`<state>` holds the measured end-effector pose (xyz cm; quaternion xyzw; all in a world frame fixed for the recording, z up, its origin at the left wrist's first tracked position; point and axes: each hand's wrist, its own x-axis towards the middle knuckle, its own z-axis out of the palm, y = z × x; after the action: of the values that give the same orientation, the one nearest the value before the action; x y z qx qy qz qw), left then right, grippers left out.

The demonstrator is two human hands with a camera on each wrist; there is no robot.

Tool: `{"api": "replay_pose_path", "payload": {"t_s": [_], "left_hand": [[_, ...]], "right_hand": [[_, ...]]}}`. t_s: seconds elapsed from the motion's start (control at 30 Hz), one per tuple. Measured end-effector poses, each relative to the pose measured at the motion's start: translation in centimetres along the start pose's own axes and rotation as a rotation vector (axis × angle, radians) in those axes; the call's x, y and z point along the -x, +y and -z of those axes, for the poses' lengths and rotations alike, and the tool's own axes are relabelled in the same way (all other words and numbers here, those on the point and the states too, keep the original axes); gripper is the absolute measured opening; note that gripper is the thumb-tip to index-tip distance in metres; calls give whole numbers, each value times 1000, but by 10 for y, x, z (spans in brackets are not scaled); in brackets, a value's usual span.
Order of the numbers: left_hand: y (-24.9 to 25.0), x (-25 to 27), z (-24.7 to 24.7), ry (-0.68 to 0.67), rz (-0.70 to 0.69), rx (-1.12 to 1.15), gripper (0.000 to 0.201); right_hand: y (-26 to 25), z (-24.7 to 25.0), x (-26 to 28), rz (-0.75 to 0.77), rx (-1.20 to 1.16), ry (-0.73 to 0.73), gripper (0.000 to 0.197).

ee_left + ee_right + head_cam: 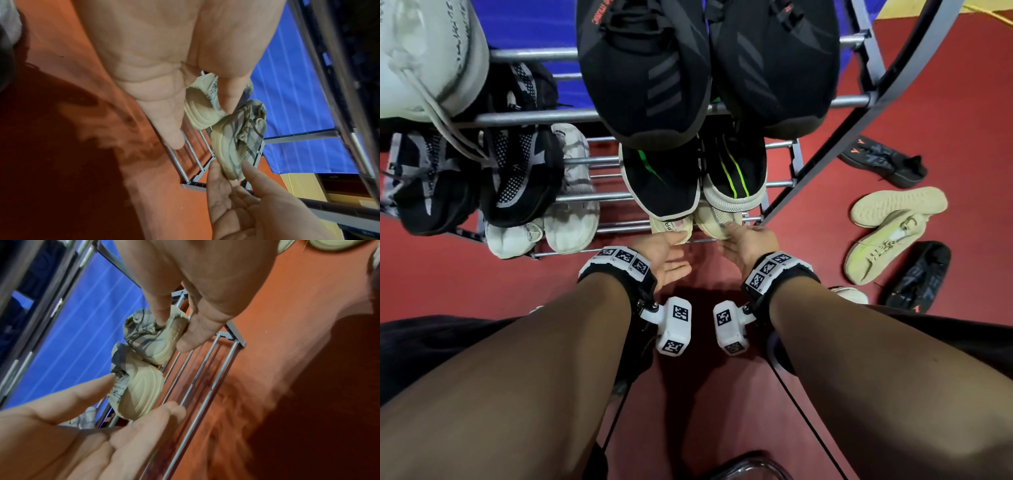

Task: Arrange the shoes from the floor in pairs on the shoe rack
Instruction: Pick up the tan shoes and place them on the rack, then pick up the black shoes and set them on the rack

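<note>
Two beige knit shoes lie side by side on the bottom shelf of the metal shoe rack (619, 230), heels toward me. My left hand (681, 236) is at the heel of the left beige shoe (671, 226). Its fingers (172, 134) are straight beside the sole and the thumb touches the upper. My right hand (727, 228) pinches the heel of the right beige shoe (717, 219), thumb on top and fingers (191, 337) against the ribbed sole. Shoes on the shelf above hide both toes in the head view.
The rack also holds a black pair (647, 68) on top, a black pair with green stripes (664, 178), a white pair (571, 205) and black-and-white knit shoes (524, 164). On the red floor to the right lie two pale yellow shoes (883, 246) and two black shoes (887, 161).
</note>
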<state>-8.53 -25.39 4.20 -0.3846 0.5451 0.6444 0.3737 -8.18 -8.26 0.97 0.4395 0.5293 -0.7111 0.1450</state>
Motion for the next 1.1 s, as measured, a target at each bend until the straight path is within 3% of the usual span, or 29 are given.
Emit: {"api": "replay_pose_path", "payload": {"t_s": [0.1,0.2,0.27,0.33,0.43,0.5,0.6,0.77,0.9,0.97,1.1], "left_hand": [[8,18,-3,-51,83,-148,58],[15,42,-11,-65,81,-300,56],[18,60,-23,-37,28,-388,42],[17,81,-42,-47,-28,-460,34],[15,125,-84,-116,-85,-549,19],[14,156,-116,-163,-133,-601,20],[15,201,-163,-172,-287,-633,13],[13,279,-239,-291,-473,-637,7],[13,312,-286,-307,-545,-652,10],[12,322,-309,-286,-584,-689,14],[-4,318,-346,-228,-599,-730,11]], "right_hand": [[-10,8,11,-57,97,8,13],[-24,26,32,-55,228,-40,36],[-39,42,54,-38,226,-48,32],[-55,63,78,-35,165,-11,13],[-79,103,112,12,69,54,15],[-93,137,138,81,34,106,15],[-116,189,185,159,0,190,8],[-150,289,255,277,-106,312,21],[-168,348,280,304,-241,347,10],[-171,374,283,302,-323,349,17],[-154,410,270,278,-295,371,14]]}}
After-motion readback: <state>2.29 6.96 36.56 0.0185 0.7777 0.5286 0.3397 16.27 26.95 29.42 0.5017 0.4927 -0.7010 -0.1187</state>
